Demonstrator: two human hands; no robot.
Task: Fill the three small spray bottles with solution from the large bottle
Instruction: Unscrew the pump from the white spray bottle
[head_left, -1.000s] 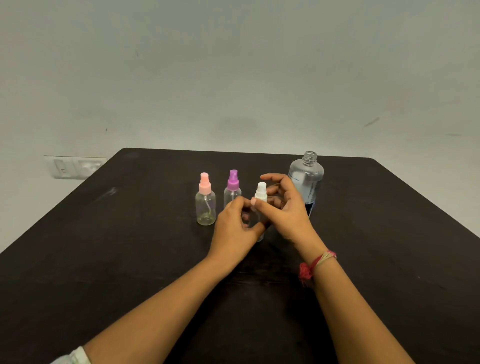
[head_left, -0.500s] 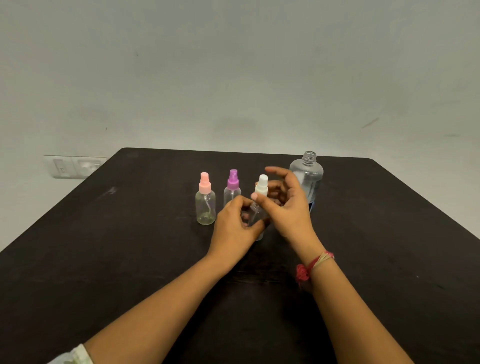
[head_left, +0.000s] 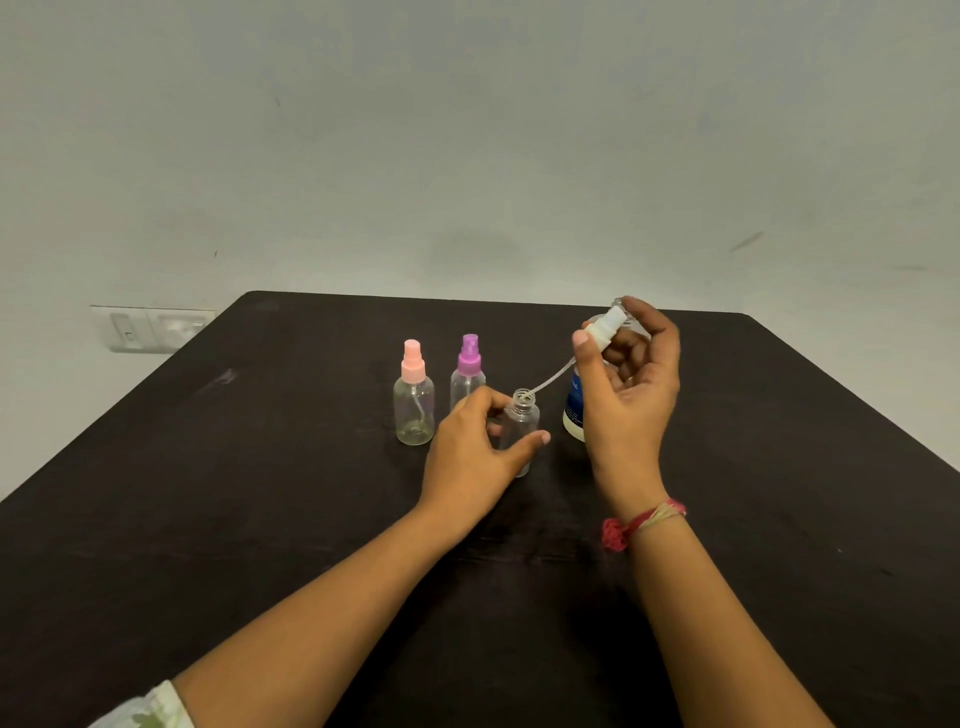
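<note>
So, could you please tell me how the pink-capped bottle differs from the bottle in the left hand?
The pink-capped bottle wears its sprayer; the uncapped bottle has an open neck, its white spray top held up by the right hand. The pink-capped bottle stands untouched; the uncapped bottle is gripped by the left hand. Both are small, clear and look empty.

head view | forward, down | close above dark table (head_left: 260, 493)

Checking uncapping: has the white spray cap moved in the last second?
Yes. The right hand lifted the white spray cap up and right, off the small bottle, toward the large bottle.
</note>
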